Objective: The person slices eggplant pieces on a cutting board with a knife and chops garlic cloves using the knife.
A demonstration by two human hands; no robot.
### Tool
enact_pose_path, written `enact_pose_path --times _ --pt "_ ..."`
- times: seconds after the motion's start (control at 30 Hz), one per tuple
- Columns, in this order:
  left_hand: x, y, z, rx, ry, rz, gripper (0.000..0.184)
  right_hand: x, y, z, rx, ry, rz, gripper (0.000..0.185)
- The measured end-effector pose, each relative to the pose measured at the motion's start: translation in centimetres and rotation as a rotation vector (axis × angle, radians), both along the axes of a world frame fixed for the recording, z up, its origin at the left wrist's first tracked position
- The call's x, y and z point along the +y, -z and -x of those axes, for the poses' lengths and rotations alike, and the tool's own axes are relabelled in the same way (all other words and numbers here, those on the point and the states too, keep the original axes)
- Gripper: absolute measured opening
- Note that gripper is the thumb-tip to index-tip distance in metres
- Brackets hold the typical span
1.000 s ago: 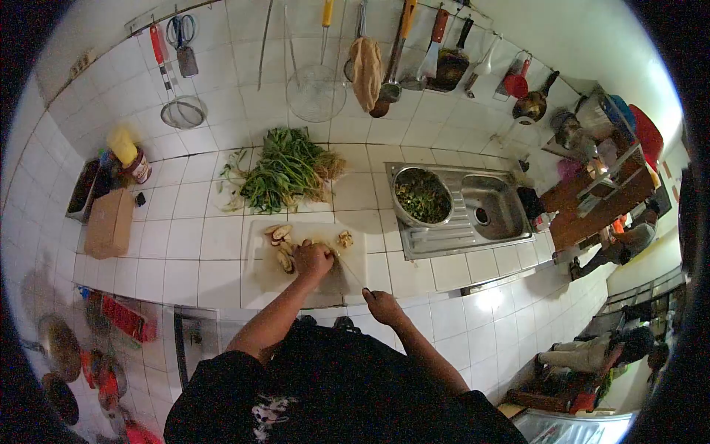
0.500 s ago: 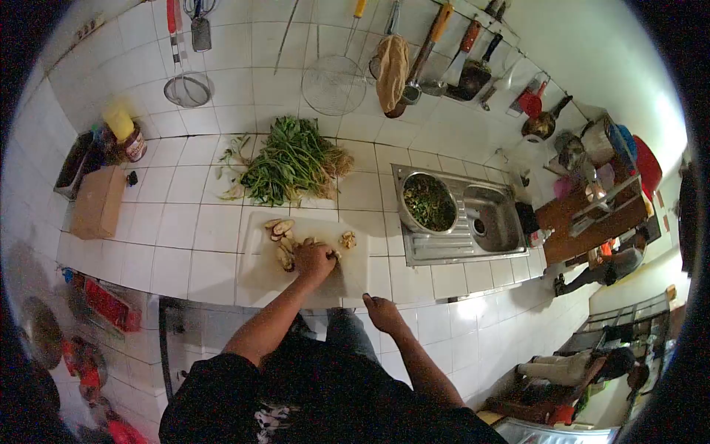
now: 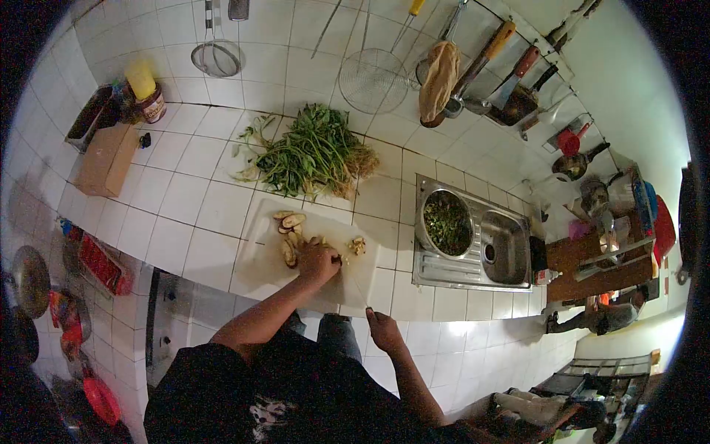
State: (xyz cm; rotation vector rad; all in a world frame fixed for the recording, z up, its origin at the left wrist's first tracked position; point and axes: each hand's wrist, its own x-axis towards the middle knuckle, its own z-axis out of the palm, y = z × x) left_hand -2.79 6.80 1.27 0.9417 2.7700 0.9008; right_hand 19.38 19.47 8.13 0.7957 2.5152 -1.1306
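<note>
Gripping, left hand [image 3: 319, 265]: fingers clamped on vegetable piece [image 3: 337, 259] over white cutting board [image 3: 257, 275].
Right hand [image 3: 384, 331]: fingers wrapped around knife [image 3: 357, 285] handle.
Purple-edged slices [image 3: 293, 221]: near left hand.

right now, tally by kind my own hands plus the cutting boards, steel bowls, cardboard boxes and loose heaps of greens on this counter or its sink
hands: 2, left hand and right hand
cutting board: 1
steel bowl: 1
cardboard box: 1
heap of greens: 1
total: 6

Pale, dark-edged slices [image 3: 293, 222] lie clustered on the whitish cutting board [image 3: 260, 255].
</note>
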Motion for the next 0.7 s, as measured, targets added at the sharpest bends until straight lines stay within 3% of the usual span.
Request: enact_pose_path --times 0.2,0.37,0.53,0.7 --pt "0.2 -0.1 -0.6 0.126 -0.107 -0.063 0.012 0.0 0.6 1.6 -0.013 -0.027 -0.048 0.06" --pt "-0.1 -0.3 0.0 0.08 -0.057 -0.041 0.011 0.0 1.3 1.9 0.073 -0.057 -0.069 0.062" --pt "0.1 0.3 -0.1 0.043 -0.058 -0.03 0.012 -0.3 -0.9 0.9 -0.036 0.022 0.035 0.058" --pt "-0.2 1.2 0.0 0.073 -0.054 -0.073 0.013 0.1 1.2 0.0 0.046 -0.06 -0.014 0.057"
